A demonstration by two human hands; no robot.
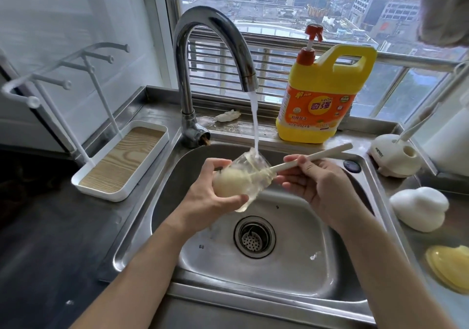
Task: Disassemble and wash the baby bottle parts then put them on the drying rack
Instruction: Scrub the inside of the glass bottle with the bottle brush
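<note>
- The person's left forearm [142, 265] and right forearm [396, 260], both bare, uncovered all the way down to the bottom edge of the frame.
- The left hand [203, 202] and right hand [324, 186], likewise bare from wrist to fingertips.

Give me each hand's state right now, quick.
Left hand: grips the clear bottle under the running tap.
Right hand: pinches the brush, whose head sits inside the bottle.
</note>
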